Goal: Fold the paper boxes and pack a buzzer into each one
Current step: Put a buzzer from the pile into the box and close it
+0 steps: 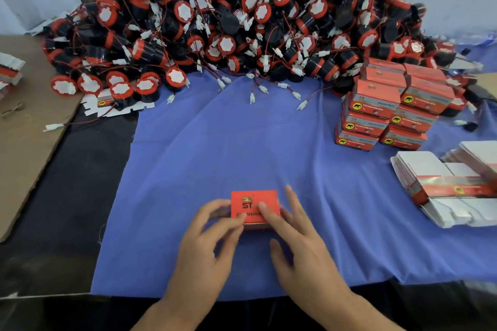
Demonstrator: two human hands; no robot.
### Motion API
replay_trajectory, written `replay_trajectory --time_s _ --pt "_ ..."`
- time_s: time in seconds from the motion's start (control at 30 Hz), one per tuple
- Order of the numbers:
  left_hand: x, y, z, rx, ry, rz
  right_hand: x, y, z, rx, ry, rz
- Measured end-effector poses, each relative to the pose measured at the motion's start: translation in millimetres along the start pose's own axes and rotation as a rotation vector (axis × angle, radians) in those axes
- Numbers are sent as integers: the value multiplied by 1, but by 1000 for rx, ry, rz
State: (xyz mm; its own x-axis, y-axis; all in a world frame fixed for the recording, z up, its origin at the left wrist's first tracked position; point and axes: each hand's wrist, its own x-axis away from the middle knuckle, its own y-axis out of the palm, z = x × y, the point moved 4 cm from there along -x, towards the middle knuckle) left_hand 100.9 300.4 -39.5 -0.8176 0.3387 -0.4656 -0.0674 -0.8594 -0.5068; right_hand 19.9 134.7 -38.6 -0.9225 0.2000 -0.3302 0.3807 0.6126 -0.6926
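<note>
The small red paper box, crown logo up, lies on the blue cloth just in front of us. Our left hand curls round its left end, fingers behind and thumb at the near edge, pinching it. Our right hand is spread, fingers fairly straight, with the forefinger tip pressing on the top panel.

We judge this to be the closing step, though we cannot tell whether a buzzer is inside. To do it well, we should hold the left end firmly so the walls sit square, and press the flap home evenly without creasing the panel.

The stack of closed red boxes stands to the right, in front of the heap of black-and-red round buzzers.
</note>
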Motion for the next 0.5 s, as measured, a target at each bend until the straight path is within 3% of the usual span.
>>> replay_trajectory --time_s 0.07,0.13,0.33,0.5 --pt "-4 4 -3 247 -312 70 1 3 4 -350 240 176" --pt "-10 15 -5 378 -489 68 -2 10 6 -598 434 306" --pt "-76 43 2 454 -427 6 -59 8 15 -532 557 374" --pt "-161 89 -2 476 -375 -131 -138 0 40 -725 614 551"
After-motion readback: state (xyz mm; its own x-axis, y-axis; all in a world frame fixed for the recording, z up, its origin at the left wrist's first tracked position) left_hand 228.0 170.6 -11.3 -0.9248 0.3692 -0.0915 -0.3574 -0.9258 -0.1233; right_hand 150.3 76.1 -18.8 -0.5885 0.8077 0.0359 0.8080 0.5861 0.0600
